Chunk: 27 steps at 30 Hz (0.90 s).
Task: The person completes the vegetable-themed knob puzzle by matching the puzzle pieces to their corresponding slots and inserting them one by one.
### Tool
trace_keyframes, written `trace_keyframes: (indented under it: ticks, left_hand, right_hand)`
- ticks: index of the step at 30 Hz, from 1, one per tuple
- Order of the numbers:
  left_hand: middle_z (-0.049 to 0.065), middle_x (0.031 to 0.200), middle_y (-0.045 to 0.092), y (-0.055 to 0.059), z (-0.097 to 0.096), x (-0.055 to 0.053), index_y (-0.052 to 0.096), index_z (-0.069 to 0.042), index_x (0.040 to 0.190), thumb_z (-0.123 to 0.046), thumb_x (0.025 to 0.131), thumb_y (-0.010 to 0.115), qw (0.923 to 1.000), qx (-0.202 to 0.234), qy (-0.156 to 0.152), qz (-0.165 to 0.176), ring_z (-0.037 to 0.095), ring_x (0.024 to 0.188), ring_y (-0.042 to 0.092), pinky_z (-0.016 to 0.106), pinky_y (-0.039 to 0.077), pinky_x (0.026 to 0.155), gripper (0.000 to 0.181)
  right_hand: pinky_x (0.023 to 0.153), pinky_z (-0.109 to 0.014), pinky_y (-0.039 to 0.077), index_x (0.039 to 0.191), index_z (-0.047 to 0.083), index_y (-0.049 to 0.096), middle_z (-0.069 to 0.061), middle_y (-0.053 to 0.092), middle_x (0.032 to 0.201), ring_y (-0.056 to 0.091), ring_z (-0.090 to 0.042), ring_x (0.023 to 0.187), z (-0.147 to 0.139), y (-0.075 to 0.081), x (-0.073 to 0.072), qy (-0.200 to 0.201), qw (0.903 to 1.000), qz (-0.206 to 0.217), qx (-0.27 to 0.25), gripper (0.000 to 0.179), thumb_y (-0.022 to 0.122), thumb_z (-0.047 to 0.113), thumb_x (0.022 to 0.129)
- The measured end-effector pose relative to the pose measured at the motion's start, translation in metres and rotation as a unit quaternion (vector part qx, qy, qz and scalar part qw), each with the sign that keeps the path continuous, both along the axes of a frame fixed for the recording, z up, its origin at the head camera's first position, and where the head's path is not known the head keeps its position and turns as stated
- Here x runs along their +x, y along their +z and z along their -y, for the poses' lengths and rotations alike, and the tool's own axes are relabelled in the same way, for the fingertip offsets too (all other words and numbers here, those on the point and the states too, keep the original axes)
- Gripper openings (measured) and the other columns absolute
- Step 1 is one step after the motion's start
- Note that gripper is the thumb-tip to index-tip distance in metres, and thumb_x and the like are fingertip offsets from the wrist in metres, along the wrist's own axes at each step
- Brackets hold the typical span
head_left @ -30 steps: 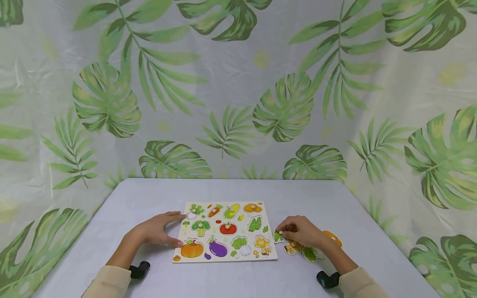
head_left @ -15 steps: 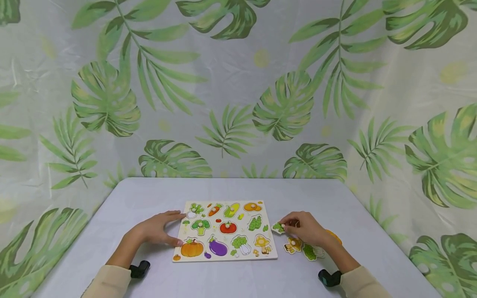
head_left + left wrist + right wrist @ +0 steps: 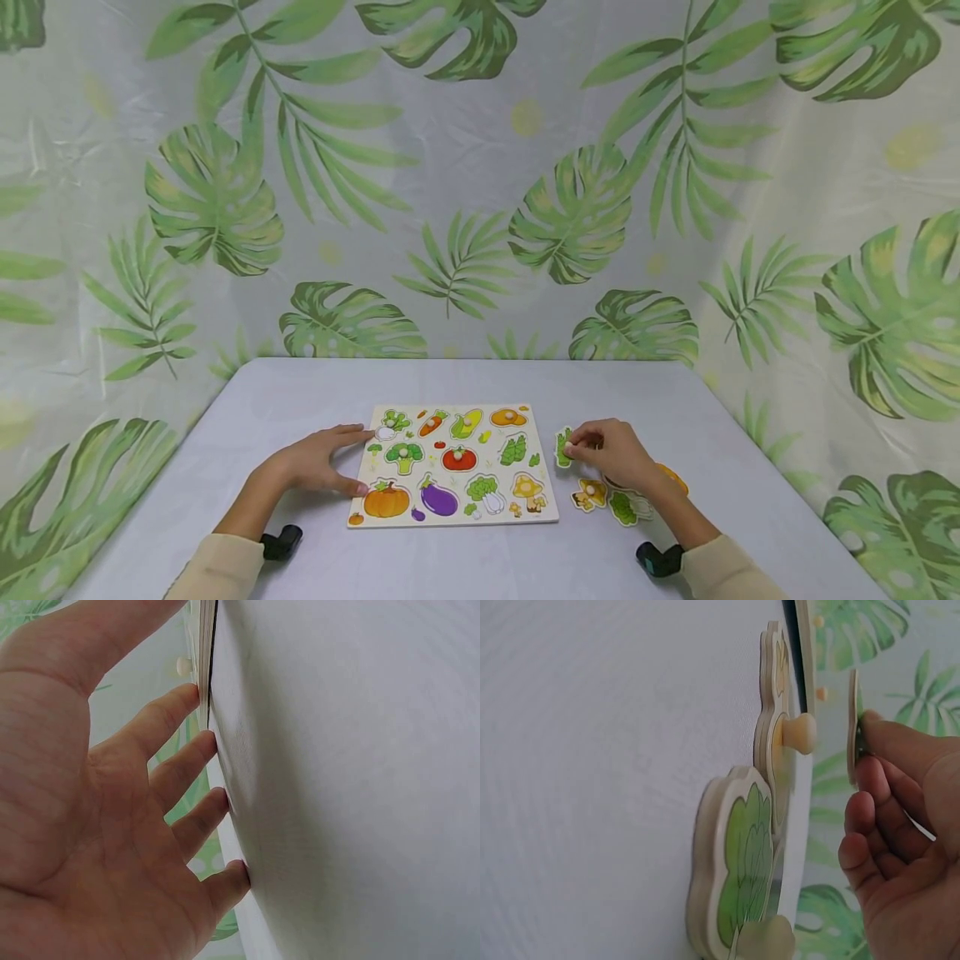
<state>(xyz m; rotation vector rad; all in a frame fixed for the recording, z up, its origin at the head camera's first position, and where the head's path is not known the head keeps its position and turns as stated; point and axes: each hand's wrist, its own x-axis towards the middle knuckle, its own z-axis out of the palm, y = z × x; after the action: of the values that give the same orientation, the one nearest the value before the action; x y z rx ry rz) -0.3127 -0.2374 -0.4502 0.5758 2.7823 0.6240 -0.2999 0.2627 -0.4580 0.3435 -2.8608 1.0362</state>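
My right hand pinches the knob of a green vegetable puzzle piece, raised upright just right of the puzzle board. In the right wrist view the piece appears edge-on at the thumb and forefinger, apart from the table. Resting against the board's left edge is my left hand, its fingers spread; the left wrist view shows several fingertips along that edge. Knobbed radish, broccoli, carrot, corn and tomato pieces sit in the board. A green pod picture shows near its right side.
Loose pieces lie right of the board, below my right hand: a mushroom, a leafy green vegetable and an orange piece partly behind the wrist. A white cloth covers the table. Leaf-print curtain stands behind.
My right hand has lifted the green piece from beside the loose pieces and turned it from tilted to upright, slightly farther from me. The left hand has stayed still.
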Motion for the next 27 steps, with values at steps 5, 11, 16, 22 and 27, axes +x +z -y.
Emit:
trace_keyframes:
  ticks: [5,11,16,22,27]
  left_hand:
    - [0.015,0.166,0.036,-0.001,0.001,-0.001,0.049,-0.022,0.155,-0.055,0.073,0.087,1.0000,-0.001,-0.002,0.001,0.052,0.150,0.031,0.078,0.027,0.114,0.096]
    - [0.015,0.165,0.037,-0.003,0.002,-0.002,0.049,-0.022,0.154,-0.055,0.074,0.087,1.0000,0.001,-0.005,0.000,0.051,0.151,0.031,0.078,0.026,0.115,0.095]
    - [0.015,0.165,0.037,-0.003,0.002,-0.002,0.048,-0.023,0.155,-0.055,0.074,0.086,1.0000,-0.002,-0.003,0.000,0.050,0.151,0.030,0.077,0.025,0.116,0.096]
    - [0.015,0.165,0.038,-0.001,0.001,-0.001,0.047,-0.024,0.155,-0.056,0.074,0.086,1.0000,-0.001,0.000,-0.001,0.050,0.151,0.031,0.077,0.026,0.116,0.096]
    - [0.015,0.165,0.038,-0.001,0.001,-0.001,0.049,-0.024,0.155,-0.056,0.074,0.086,1.0000,0.001,0.000,0.001,0.050,0.151,0.030,0.077,0.026,0.116,0.094]
  right_hand:
    - [0.060,-0.023,0.045,0.088,0.022,0.077,0.006,0.065,0.075,0.055,-0.014,0.071,0.006,0.000,-0.002,-0.018,0.9997,0.006,-0.013,0.011,0.081,0.032,0.089]
    - [0.061,-0.024,0.047,0.088,0.023,0.077,0.006,0.067,0.076,0.056,-0.014,0.071,0.015,0.002,-0.003,-0.023,0.9995,0.007,-0.022,0.011,0.082,0.033,0.089]
    - [0.061,-0.023,0.048,0.088,0.023,0.078,0.007,0.068,0.076,0.057,-0.013,0.070,0.022,0.005,-0.005,-0.015,0.9994,-0.004,-0.032,0.010,0.082,0.032,0.089]
    - [0.061,-0.022,0.047,0.088,0.022,0.078,0.007,0.068,0.076,0.056,-0.011,0.070,0.033,0.004,-0.009,-0.009,0.9993,-0.008,-0.035,0.012,0.083,0.033,0.088]
    - [0.060,-0.022,0.047,0.087,0.022,0.078,0.007,0.068,0.075,0.057,-0.011,0.069,0.042,0.003,-0.013,-0.005,0.9993,-0.009,-0.037,0.012,0.083,0.033,0.088]
